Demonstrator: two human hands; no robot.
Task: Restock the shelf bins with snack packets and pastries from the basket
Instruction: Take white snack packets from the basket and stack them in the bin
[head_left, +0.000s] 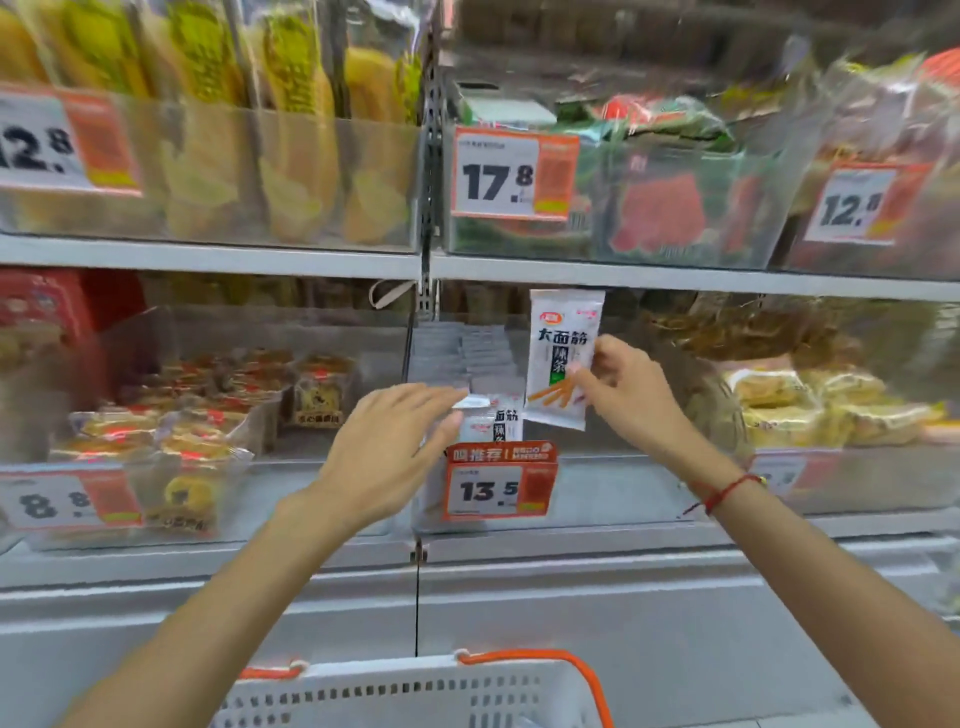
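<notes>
While the right hand (621, 387) pinches a white snack packet with black characters and orange sticks printed on it (563, 358) by its right edge, holding it upright above the clear plastic shelf bin (613, 499) in the middle of the lower shelf, the left hand (395, 436) reaches forward with fingers straight and relaxed, its fingertips touching the top of a second white packet of the same kind (493, 418) standing inside that bin. Rows of similar pale packets (462, 353) fill the back of the bin. An orange-and-white price tag reading 13.5 (498, 483) hangs on the bin's front wall. The 2 hands are apart, one on each side of the held packet. A red string bracelet (727, 491) circles the right wrist. To the left, a bin holds wrapped round pastries (171, 447) behind an 8.8 tag (67, 501). At the bottom edge sits a white perforated plastic basket with orange handles (415, 693); its contents are out of view.
</notes>
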